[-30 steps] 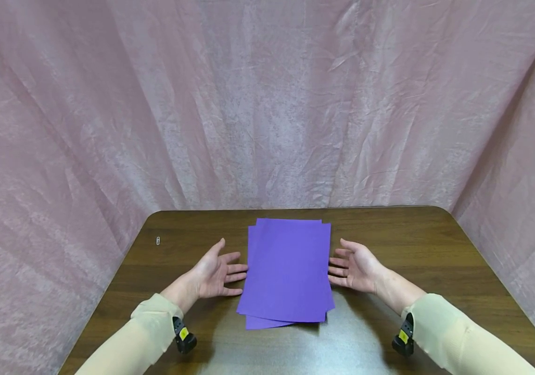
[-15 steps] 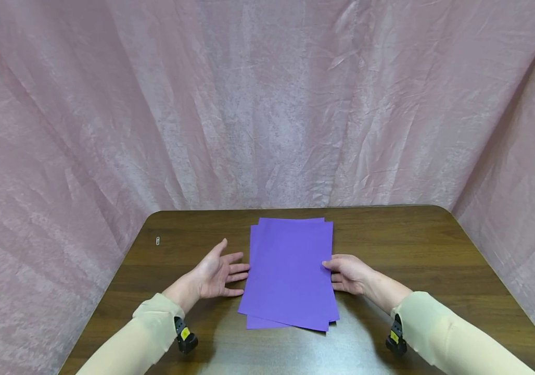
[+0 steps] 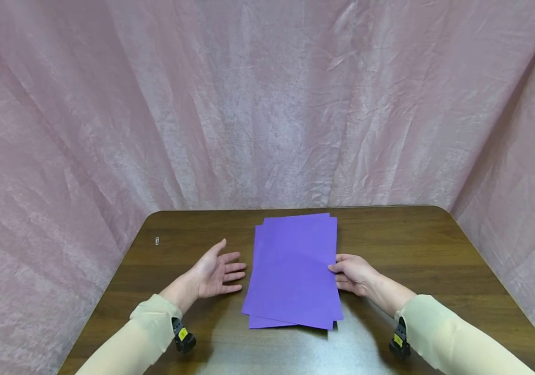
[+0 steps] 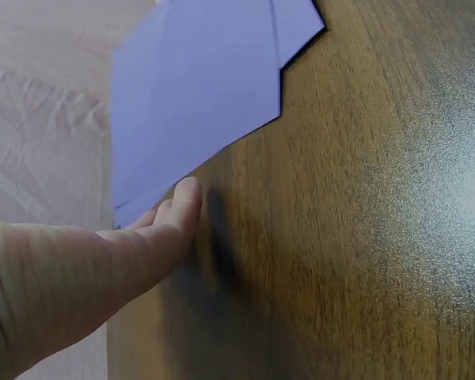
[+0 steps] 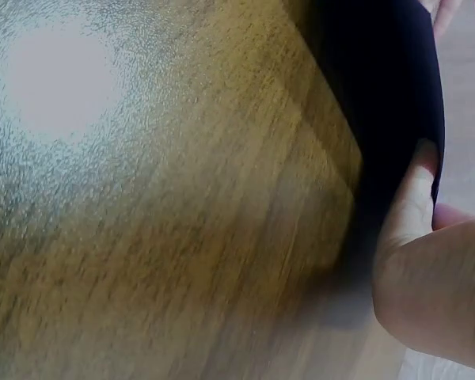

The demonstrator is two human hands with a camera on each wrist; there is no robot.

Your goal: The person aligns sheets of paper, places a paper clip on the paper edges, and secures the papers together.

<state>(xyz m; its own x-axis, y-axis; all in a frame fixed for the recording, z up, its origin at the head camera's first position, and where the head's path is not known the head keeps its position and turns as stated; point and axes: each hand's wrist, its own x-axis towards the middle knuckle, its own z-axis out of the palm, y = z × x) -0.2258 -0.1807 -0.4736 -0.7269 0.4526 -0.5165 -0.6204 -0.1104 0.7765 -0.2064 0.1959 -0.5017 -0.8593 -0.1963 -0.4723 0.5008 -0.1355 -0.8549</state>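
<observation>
Several overlapping purple paper sheets (image 3: 293, 271) lie in a slightly uneven stack at the middle of the table. My right hand (image 3: 355, 276) pinches the stack's right edge, thumb on top and the other fingers underneath. From the right wrist view, the sheets (image 5: 396, 87) look nearly black and bend up at the gripped side. My left hand (image 3: 213, 273) is beside the left edge with fingers spread and palm turned up, holding nothing. In the left wrist view its fingertips come close to the sheets' edge (image 4: 198, 87).
Toward the far left corner of the brown wooden table (image 3: 389, 234) lies a small paper clip (image 3: 157, 241). Pink curtains (image 3: 267, 104) hang behind the table and along both sides. Glare brightens the near part of the tabletop.
My right hand went from open beside the sheets to pinching their right edge. The stack has shifted a little to the right and turned slightly. My left hand has stayed nearly still.
</observation>
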